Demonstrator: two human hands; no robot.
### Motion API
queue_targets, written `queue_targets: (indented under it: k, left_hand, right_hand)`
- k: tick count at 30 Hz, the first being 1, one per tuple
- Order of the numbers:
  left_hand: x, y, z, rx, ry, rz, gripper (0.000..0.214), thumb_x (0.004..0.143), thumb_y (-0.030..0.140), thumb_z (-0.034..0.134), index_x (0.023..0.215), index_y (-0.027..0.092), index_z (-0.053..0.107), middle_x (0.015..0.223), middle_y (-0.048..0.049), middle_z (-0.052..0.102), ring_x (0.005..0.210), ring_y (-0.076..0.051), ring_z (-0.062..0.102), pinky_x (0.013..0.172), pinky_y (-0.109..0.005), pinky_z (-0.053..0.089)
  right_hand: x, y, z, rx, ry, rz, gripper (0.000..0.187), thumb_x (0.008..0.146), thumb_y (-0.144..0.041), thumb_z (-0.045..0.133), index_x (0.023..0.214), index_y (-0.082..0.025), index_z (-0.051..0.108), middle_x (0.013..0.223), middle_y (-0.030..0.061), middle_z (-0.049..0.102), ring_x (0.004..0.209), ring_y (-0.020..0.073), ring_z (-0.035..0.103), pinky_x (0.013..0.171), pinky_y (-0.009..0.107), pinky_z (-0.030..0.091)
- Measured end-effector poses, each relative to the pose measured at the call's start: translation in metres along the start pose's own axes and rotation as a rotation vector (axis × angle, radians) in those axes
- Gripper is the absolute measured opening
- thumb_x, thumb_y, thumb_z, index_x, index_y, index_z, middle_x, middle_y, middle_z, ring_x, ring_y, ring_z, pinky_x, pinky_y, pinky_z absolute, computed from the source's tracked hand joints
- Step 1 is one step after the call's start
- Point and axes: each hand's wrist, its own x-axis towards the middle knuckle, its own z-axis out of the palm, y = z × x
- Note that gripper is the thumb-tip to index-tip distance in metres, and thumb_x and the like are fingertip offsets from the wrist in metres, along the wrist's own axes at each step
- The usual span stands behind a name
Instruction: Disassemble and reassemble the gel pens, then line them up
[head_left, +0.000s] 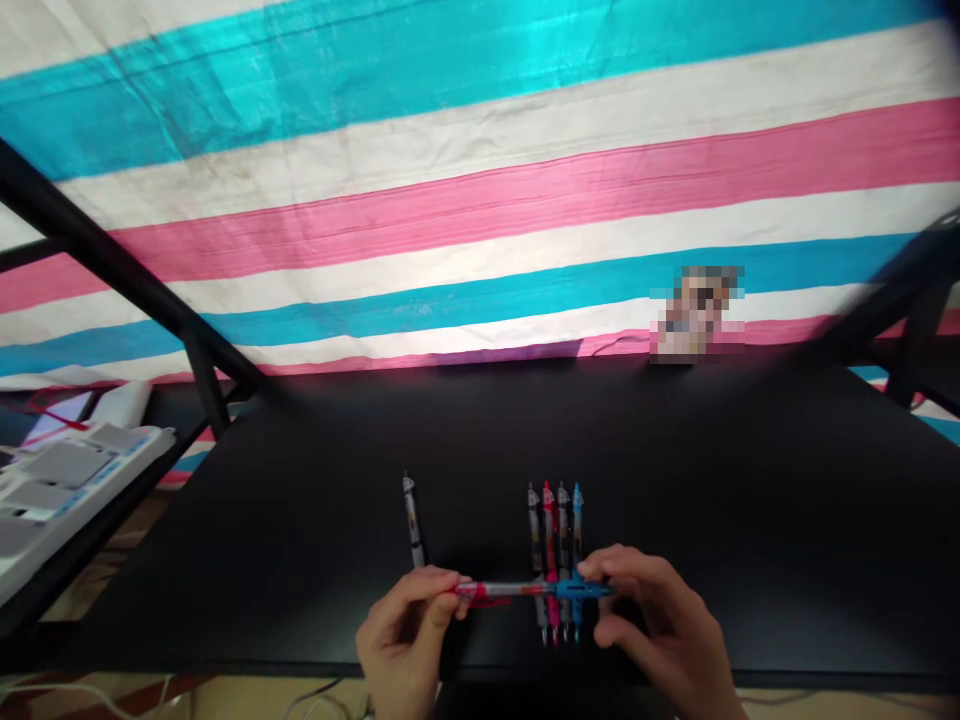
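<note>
Retractable pen (517,590) held level in both hands, right across a row of four pens (555,545) lying side by side on the black table (750,480), tops grey, red, grey, blue! Left hand (409,640) pinches the red end, right hand (645,620) grips the blue section, and a lone pen (412,520) lies just beside the left fingers (442,580).

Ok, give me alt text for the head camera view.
The left hand and right hand hold a clear pen with red and blue ends across four parallel pens on a black desk. A fifth pen lies apart; striped cloth hangs behind.
</note>
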Motion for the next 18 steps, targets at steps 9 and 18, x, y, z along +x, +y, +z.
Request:
queue_targets:
  k: [9, 18]
  left_hand:
    - [0.001, 0.003, 0.002, -0.005, 0.033, -0.024, 0.002, 0.084, 0.019, 0.083, 0.084, 0.02, 0.085, 0.072, -0.0049, 0.078, 0.051, -0.014, 0.069, 0.05, -0.022, 0.059]
    - [0.001, 0.002, 0.001, -0.042, 0.04, -0.045, 0.002, 0.083, 0.022, 0.084, 0.082, 0.02, 0.085, 0.068, -0.0051, 0.076, 0.051, -0.014, 0.068, 0.05, -0.022, 0.058]
  right_hand:
    - [0.007, -0.009, 0.005, -0.067, 0.065, 0.032, 0.009, 0.102, -0.021, 0.067, 0.102, -0.026, 0.074, 0.088, 0.0047, 0.073, 0.08, 0.0204, 0.073, 0.069, 0.026, 0.06]
    - [0.011, -0.007, 0.002, -0.267, 0.003, -0.051, 0.032, 0.105, -0.043, 0.064, 0.133, -0.029, 0.065, 0.089, 0.0019, 0.078, 0.075, 0.0186, 0.076, 0.07, 0.024, 0.06]
